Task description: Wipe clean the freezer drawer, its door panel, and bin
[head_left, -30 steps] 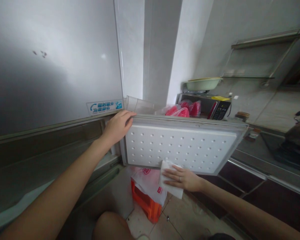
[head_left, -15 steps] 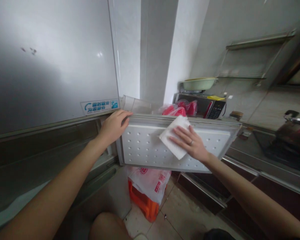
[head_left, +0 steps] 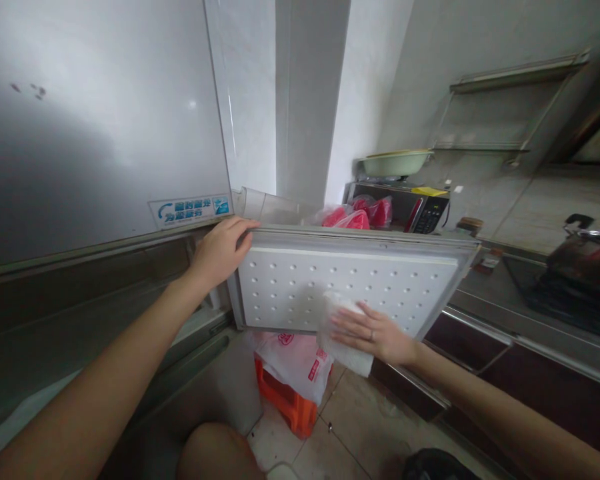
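Observation:
A lower fridge door (head_left: 275,277) stands swung open, its white dimpled inner panel facing me. My left hand (head_left: 224,250) is curled over the door's top edge near its left end, gripping it. With fingers spread over it, my right hand (head_left: 375,331) presses a white cloth (head_left: 347,357) against the lower middle of the panel. Part of the cloth hangs over the door's bottom edge and is slightly blurred. Above on the left is the closed upper fridge door (head_left: 105,120) with a blue-lettered sticker.
An orange stool (head_left: 300,413) with a plastic bag (head_left: 300,370) on it stands under the door. Behind are red items (head_left: 350,217) in plastic, a microwave (head_left: 427,215) and a green basin (head_left: 397,163). A pot (head_left: 587,257) sits on the stove at right.
My right hand has moved the cloth down from the door's top edge to its bottom edge. My left hand keeps its hold. The view has shifted slightly.

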Tool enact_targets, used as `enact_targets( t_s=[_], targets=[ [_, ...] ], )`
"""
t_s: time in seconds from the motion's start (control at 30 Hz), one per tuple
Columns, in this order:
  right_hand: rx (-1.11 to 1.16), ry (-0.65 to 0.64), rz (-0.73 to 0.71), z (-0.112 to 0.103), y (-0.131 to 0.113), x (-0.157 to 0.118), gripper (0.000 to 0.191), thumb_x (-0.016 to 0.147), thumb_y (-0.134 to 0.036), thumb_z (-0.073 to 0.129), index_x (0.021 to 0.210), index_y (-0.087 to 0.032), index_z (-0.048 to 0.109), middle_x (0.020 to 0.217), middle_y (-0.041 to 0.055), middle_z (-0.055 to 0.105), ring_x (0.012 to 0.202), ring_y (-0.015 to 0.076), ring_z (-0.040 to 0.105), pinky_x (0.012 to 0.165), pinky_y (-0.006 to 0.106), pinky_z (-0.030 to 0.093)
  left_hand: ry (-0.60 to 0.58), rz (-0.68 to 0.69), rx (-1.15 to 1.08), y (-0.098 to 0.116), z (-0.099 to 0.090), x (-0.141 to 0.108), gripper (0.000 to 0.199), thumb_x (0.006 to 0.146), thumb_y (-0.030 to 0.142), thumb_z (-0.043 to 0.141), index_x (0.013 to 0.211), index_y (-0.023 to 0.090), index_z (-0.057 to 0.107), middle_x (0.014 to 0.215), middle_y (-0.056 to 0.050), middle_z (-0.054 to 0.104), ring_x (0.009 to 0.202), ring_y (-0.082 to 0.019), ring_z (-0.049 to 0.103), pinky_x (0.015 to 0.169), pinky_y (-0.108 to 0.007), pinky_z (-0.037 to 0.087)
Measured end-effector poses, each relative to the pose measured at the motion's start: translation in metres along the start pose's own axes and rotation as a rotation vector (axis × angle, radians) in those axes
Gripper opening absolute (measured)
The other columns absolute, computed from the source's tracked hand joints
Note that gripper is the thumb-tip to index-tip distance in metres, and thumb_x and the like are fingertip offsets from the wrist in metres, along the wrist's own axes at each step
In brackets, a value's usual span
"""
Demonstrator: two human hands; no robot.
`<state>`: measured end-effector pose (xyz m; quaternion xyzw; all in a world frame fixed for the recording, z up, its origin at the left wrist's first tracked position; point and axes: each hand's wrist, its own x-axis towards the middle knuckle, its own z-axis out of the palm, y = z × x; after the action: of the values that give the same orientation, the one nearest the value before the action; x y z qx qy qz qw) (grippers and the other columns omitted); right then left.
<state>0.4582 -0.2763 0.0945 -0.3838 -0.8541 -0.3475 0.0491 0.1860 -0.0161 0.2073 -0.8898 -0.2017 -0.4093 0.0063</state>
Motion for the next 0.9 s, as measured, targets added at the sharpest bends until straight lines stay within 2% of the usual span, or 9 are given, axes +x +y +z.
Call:
enact_targets(
  t_s=[0.13, 0.23, 0.33, 0.47, 0.57, 0.63, 0.7, 0.83, 0.9],
  targets=[
    [-0.200, 0.186, 0.279, -0.056, 0.048, 0.018, 0.057, 0.101, -0.014, 0.031, 0.154, -0.033, 0.019, 0.160, -0.0072, 0.024, 0.149, 0.0157, 0.016, 0.125, 0.040, 0.004, 0.006, -0.002, -0.002, 0.000, 0.001, 0.000, 0.036, 0.092, 0.025, 0.042, 0.117, 0.014, 0.065, 0.117, -0.011, 0.067, 0.113, -0.028, 0.060, 0.097, -0.040, 0.046],
    [-0.237, 0.264, 0.421, -0.060, 0.060, 0.012, 0.061, 0.100, -0.011, 0.035, 0.153, -0.038, 0.020, 0.161, -0.0101, 0.015, 0.149, 0.0183, 0.018, 0.126, 0.042, 0.006, 0.006, 0.003, -0.010, 0.000, 0.001, 0.000, 0.036, 0.092, 0.025, 0.042, 0.117, 0.014, 0.065, 0.117, -0.011, 0.067, 0.113, -0.027, 0.060, 0.097, -0.039, 0.046],
    [-0.137, 0.133, 0.344, -0.027, 0.034, -0.010, 0.057, 0.101, -0.014, 0.031, 0.154, -0.032, 0.020, 0.162, -0.0048, 0.016, 0.149, 0.0193, 0.016, 0.125, 0.043, 0.006, 0.009, 0.012, -0.013, 0.000, 0.001, 0.000, 0.036, 0.092, 0.024, 0.041, 0.117, 0.014, 0.065, 0.117, -0.011, 0.067, 0.113, -0.027, 0.060, 0.098, -0.039, 0.046],
    [0.009, -0.085, 0.209, 0.038, -0.028, -0.056, 0.047, 0.104, -0.022, 0.023, 0.150, -0.028, 0.031, 0.157, 0.0000, 0.034, 0.149, 0.0173, 0.015, 0.123, 0.047, 0.014, 0.010, 0.025, -0.007, 0.000, 0.001, 0.000, 0.037, 0.091, 0.024, 0.041, 0.117, 0.013, 0.065, 0.117, -0.012, 0.067, 0.113, -0.028, 0.060, 0.098, -0.041, 0.047],
    [0.059, -0.134, 0.149, 0.059, -0.057, -0.078, 0.046, 0.105, -0.026, 0.022, 0.148, -0.027, 0.037, 0.155, -0.0004, 0.039, 0.149, 0.0167, 0.016, 0.123, 0.045, 0.014, 0.011, 0.017, 0.000, 0.001, 0.000, 0.000, 0.037, 0.091, 0.024, 0.041, 0.117, 0.013, 0.065, 0.117, -0.012, 0.067, 0.113, -0.028, 0.059, 0.098, -0.041, 0.046],
    [0.032, -0.106, 0.164, 0.050, -0.057, -0.078, 0.046, 0.105, -0.025, 0.022, 0.149, -0.026, 0.035, 0.156, -0.0008, 0.036, 0.149, 0.0186, 0.018, 0.124, 0.044, 0.008, 0.007, 0.011, 0.005, 0.001, 0.000, 0.000, 0.036, 0.092, 0.025, 0.041, 0.117, 0.014, 0.065, 0.116, -0.011, 0.067, 0.113, -0.028, 0.059, 0.098, -0.041, 0.046],
    [-0.023, -0.046, 0.222, 0.027, -0.041, -0.065, 0.048, 0.104, -0.020, 0.023, 0.151, -0.026, 0.030, 0.158, -0.0009, 0.031, 0.149, 0.0197, 0.017, 0.124, 0.044, 0.006, 0.006, 0.006, 0.009, 0.001, 0.001, 0.000, 0.036, 0.091, 0.025, 0.041, 0.116, 0.014, 0.064, 0.117, -0.011, 0.067, 0.114, -0.027, 0.059, 0.098, -0.040, 0.046],
    [-0.155, 0.123, 0.443, -0.029, 0.017, -0.025, 0.057, 0.101, -0.014, 0.029, 0.153, -0.036, 0.019, 0.159, -0.0058, 0.024, 0.148, 0.0179, 0.019, 0.125, 0.044, 0.009, 0.006, -0.006, 0.007, 0.001, 0.001, 0.000, 0.035, 0.091, 0.025, 0.041, 0.116, 0.016, 0.064, 0.119, -0.010, 0.066, 0.116, -0.026, 0.058, 0.099, -0.040, 0.046],
    [-0.212, 0.270, 0.540, -0.045, 0.044, -0.011, 0.062, 0.100, -0.012, 0.032, 0.151, -0.044, 0.019, 0.160, -0.0106, 0.020, 0.147, 0.0209, 0.023, 0.124, 0.048, 0.011, 0.000, -0.010, 0.001, 0.001, 0.001, 0.000, 0.035, 0.091, 0.025, 0.040, 0.116, 0.018, 0.063, 0.120, -0.009, 0.066, 0.116, -0.026, 0.058, 0.101, -0.039, 0.045]
  ],
)
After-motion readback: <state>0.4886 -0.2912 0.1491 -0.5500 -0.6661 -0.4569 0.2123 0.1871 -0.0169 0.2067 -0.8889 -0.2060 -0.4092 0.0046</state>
